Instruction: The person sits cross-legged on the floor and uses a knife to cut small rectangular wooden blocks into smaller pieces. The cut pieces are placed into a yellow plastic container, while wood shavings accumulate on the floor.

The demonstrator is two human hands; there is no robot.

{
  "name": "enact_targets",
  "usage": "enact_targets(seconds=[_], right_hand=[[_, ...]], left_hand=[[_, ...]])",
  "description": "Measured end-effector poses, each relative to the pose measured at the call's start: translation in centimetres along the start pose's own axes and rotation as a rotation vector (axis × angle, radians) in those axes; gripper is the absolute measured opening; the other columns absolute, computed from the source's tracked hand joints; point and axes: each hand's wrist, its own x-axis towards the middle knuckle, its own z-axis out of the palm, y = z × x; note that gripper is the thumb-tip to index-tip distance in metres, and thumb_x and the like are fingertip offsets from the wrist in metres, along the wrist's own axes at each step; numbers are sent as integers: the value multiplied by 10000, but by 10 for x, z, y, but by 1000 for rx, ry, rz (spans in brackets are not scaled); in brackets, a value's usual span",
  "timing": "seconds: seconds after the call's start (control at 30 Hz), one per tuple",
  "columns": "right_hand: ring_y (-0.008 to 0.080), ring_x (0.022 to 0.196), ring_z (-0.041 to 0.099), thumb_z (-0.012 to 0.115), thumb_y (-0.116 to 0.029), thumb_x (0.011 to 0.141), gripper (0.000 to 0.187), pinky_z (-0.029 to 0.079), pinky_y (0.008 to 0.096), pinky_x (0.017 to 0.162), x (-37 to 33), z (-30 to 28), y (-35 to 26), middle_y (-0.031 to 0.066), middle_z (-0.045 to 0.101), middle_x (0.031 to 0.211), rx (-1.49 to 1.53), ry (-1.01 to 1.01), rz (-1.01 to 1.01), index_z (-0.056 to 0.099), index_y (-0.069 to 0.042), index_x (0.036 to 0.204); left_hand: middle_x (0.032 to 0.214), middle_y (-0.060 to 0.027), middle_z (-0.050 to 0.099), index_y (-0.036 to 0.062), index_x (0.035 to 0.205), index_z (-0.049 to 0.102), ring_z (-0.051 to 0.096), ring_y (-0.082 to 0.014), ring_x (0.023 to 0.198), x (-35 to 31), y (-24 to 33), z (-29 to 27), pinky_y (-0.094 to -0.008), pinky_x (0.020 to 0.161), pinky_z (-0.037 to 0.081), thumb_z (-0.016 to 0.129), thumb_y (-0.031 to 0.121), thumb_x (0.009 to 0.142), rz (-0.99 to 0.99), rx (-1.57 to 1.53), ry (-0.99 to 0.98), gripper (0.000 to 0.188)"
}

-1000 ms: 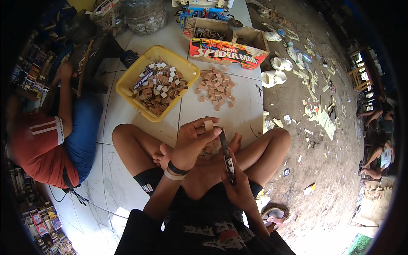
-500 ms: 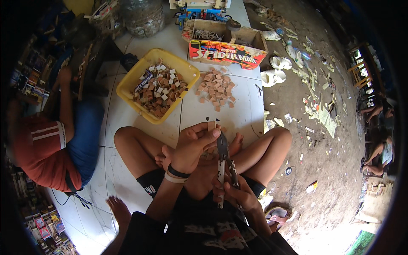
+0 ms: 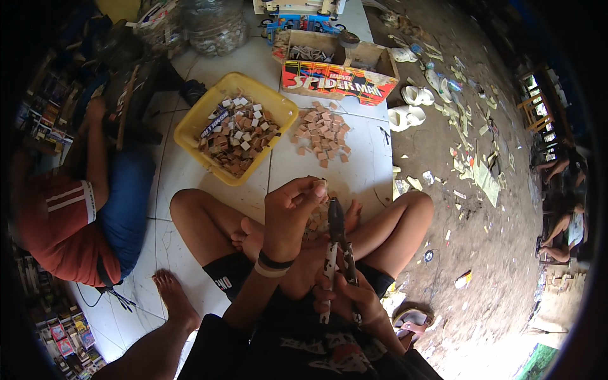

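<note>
My left hand [image 3: 290, 212] is closed, pinching a small square piece [image 3: 321, 184] between thumb and fingertips; the fingers cover much of it. A pair of pliers [image 3: 335, 231] with worn, patchy white-and-dark handles is gripped in my right hand [image 3: 356, 296], low in front of my body. The dark jaws point away from me, just below and to the right of the left fingertips. On the white tiled surface beyond my hands lies a heap of small brown squares [image 3: 322, 132]. More brown and white squares fill a yellow plastic basin [image 3: 185, 130] to its left.
A red-printed wooden box [image 3: 339, 79] with compartments holds small pieces, a blue toy vehicle [image 3: 297, 24] behind it. At the left sits a person in a red shirt [image 3: 60, 221]. A bare foot [image 3: 172, 294] rests lower left. Scraps and white sandals [image 3: 406, 118] litter the ground right.
My left hand has drawn slightly up, and the pliers have shifted down, opening a gap between the jaws and the fingertips. The bare foot and leg at lower left show more.
</note>
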Motion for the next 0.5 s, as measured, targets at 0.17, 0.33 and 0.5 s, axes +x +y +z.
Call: enact_targets(seconds=[0.17,0.33,0.5], right_hand=[[138,1032,540,582,-215,1095,532,467,346,937,1,-1,-4,59,570,1157,-561,192,1,383,-42,1557],[209,1322,581,601,-236,1089,586,476,365,1078,3,-2,-15,160,586,1448,-936,312,-67,386,33,1563],[203,1313,595,607,-233,1093,519,487,351,1059,-5,5,-25,144,650,1368,-742,343,-15,445,-8,1532]], left_hand=[[1045,-57,722,-55,1153,721,696,-145,940,4,3,-9,-314,946,570,730,221,1029,-56,-14,-53,302],[1055,-61,721,-64,1158,715,713,-176,989,12,8,-25,-324,976,578,720,193,1034,3,16,-147,285],[1081,-73,757,-73,1177,724,704,-122,1035,10,3,-23,-269,960,555,736,109,1010,31,44,-242,248]])
